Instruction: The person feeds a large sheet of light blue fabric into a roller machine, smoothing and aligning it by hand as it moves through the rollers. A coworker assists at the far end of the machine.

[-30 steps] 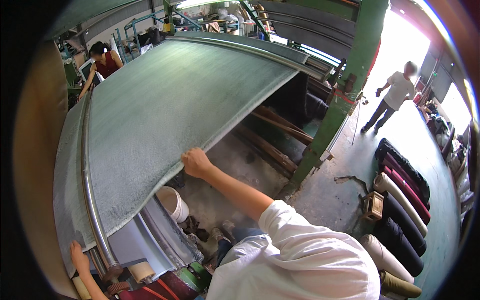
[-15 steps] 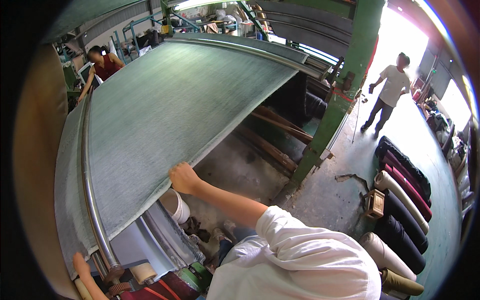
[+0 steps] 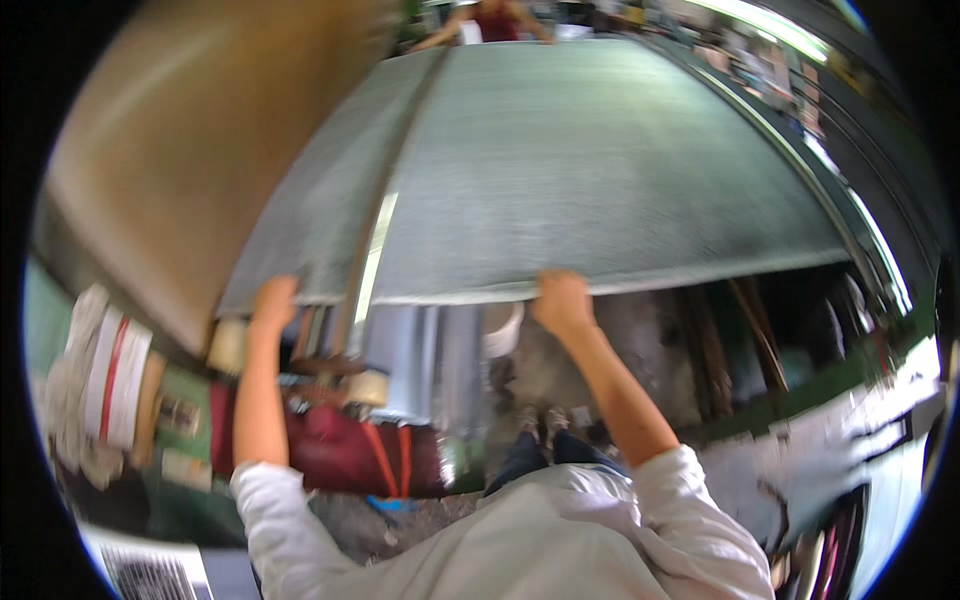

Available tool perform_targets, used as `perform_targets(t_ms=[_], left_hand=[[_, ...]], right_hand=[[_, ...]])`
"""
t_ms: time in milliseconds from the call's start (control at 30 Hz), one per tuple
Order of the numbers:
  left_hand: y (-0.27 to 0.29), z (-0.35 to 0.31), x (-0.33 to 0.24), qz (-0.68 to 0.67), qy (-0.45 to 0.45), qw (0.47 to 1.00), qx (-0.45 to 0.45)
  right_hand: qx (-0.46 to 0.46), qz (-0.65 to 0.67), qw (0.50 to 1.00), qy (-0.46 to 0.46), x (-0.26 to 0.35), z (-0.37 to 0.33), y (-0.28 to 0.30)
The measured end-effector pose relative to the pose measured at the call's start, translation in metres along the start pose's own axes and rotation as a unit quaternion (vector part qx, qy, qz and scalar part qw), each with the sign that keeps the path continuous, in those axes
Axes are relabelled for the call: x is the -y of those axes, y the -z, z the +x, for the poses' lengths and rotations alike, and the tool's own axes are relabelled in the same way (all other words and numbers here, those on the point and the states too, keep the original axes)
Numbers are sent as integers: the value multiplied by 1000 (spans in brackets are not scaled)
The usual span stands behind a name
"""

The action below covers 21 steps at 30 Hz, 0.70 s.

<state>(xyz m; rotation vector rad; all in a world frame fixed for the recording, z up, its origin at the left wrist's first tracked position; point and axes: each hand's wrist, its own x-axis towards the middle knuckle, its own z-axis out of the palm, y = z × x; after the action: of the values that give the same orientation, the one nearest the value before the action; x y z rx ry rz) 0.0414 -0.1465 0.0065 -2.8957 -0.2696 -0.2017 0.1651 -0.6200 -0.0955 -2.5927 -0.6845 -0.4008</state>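
Fingers of my right hand (image 3: 563,302) curl around the near edge of a wide grey-green sheet of textured fabric (image 3: 610,160), just right of the frame's centre. My left hand (image 3: 273,302) is at the same edge, left of centre, near the sheet's lower-left corner; blur keeps me from telling whether its fingers pinch the cloth or only rest against it. The sheet fills the upper middle of the frame. My hands are set well apart, probably so that the edge runs straight between them rather than sagging. A long, shiny metal bar (image 3: 374,255) crosses over the cloth between my hands, perhaps to hold it flat. At the top of the frame, a person in a dark red sleeveless top (image 3: 495,22) has arms spread along the far edge, as if to balance my side; the head is cut off, and what those hands do is unclear. My thumbs are hard to make out. Below the edge, the sheet hides the upper part of a white plastic bucket (image 3: 503,332).
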Motion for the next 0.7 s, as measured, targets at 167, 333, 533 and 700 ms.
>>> perform_targets(t_ms=[167, 333, 533, 700], left_hand=[[14, -15, -1, 77, 52, 996, 10], [23, -16, -8, 103, 104, 989, 36], [14, -14, -21, 59, 28, 992, -104], [16, -14, -17, 19, 35, 999, -11]], right_hand=[[-69, -1, 996, 62, 16, 2, -3], [-72, 0, 994, 87, 22, 5, -9], [-56, -7, 992, 110, 41, 8, -18], [-56, 5, 990, 132, 59, 12, -20]])
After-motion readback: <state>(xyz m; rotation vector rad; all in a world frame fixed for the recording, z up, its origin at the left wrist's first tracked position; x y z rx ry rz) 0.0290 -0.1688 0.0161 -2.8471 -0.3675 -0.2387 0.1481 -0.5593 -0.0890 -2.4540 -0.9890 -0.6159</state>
